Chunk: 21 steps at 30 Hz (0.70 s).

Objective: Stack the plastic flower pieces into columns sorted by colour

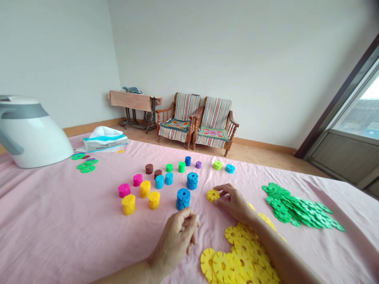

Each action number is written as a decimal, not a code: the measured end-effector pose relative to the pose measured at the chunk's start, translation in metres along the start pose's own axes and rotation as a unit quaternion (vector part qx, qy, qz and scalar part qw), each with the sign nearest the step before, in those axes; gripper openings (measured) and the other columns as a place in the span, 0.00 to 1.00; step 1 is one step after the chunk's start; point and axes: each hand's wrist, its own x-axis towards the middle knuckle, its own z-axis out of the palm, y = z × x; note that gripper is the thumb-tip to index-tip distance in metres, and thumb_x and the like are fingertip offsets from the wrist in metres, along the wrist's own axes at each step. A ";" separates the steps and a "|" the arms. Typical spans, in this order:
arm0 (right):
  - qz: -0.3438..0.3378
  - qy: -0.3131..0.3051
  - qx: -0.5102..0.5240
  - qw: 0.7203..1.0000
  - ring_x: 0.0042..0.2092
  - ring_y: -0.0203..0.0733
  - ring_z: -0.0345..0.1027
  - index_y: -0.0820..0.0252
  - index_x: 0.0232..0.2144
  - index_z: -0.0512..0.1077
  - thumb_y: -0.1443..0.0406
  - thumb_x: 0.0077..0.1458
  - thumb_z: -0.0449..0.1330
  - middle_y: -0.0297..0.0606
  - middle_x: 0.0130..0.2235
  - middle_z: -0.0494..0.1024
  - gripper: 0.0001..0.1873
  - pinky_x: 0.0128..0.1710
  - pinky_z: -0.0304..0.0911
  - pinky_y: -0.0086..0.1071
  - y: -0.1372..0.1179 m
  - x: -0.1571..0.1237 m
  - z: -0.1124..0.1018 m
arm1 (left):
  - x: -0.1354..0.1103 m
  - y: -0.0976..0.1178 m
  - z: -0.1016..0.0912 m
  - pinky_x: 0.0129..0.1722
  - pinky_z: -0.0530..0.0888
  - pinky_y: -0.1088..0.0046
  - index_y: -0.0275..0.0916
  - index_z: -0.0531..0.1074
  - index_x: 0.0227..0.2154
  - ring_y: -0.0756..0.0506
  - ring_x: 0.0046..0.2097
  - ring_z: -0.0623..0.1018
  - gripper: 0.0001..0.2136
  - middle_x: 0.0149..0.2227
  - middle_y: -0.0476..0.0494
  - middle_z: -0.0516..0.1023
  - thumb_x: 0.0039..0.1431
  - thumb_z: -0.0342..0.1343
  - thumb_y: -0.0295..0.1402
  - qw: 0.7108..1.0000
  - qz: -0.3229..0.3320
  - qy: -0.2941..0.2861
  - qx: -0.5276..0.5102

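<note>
My right hand (232, 201) pinches a short yellow stack of flower-shaped discs (212, 195) standing on the pink cloth (59, 228). My left hand (180, 232) rests on the cloth in a loose fist, just in front of a blue stack (183, 198); whether anything is in it I cannot make out. A pile of loose yellow discs (237, 256) lies under my right forearm. Several small stacks stand farther back: yellow (128, 204), pink (124, 190), blue (192, 180), brown (149, 169), green (181, 167).
A heap of loose green discs (296, 209) lies to the right. A white appliance (29, 134) and a tissue pack (105, 140) sit at the back left, with a few flat discs (85, 165) near them. Two wooden armchairs (195, 122) stand beyond the table.
</note>
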 end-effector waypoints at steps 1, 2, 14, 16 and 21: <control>-0.002 -0.002 -0.002 1.000 0.39 0.40 0.67 0.58 0.39 0.72 0.66 0.43 0.60 0.38 0.40 0.69 0.17 0.40 0.63 0.34 0.001 0.000 0.000 | 0.000 -0.001 0.000 0.12 0.55 0.82 0.37 0.61 0.26 0.56 0.14 0.61 0.20 0.16 0.54 0.64 0.55 0.45 0.52 1.000 0.001 -0.001 0.001; -0.004 -0.003 -0.003 1.000 0.39 0.40 0.67 0.58 0.40 0.72 0.66 0.43 0.60 0.38 0.39 0.69 0.17 0.40 0.63 0.34 0.001 0.000 0.000 | 0.000 -0.001 0.000 0.12 0.55 0.82 0.37 0.61 0.26 0.56 0.14 0.61 0.20 0.16 0.54 0.64 0.55 0.45 0.53 1.000 0.002 -0.002 0.002; -0.014 -0.005 -0.004 1.000 0.39 0.40 0.67 0.58 0.41 0.72 0.65 0.44 0.60 0.39 0.40 0.70 0.18 0.40 0.63 0.34 0.004 0.001 0.001 | 0.000 -0.003 0.000 0.13 0.57 0.82 0.37 0.61 0.26 0.55 0.14 0.61 0.20 0.16 0.55 0.64 0.56 0.45 0.52 1.000 0.007 -0.008 0.012; -0.013 -0.006 -0.001 1.000 0.40 0.40 0.67 0.58 0.41 0.72 0.65 0.44 0.60 0.39 0.40 0.70 0.18 0.40 0.63 0.34 0.004 0.001 0.001 | 0.001 -0.004 0.000 0.13 0.57 0.82 0.38 0.61 0.26 0.55 0.14 0.61 0.20 0.16 0.55 0.64 0.56 0.45 0.52 1.000 0.007 -0.008 0.014; -0.011 -0.010 -0.005 1.000 0.40 0.40 0.67 0.59 0.42 0.72 0.65 0.44 0.60 0.39 0.40 0.70 0.18 0.41 0.63 0.34 0.003 0.001 0.001 | 0.001 -0.004 0.000 0.13 0.57 0.82 0.38 0.61 0.26 0.55 0.15 0.61 0.19 0.16 0.55 0.64 0.56 0.45 0.51 1.000 0.006 -0.010 0.012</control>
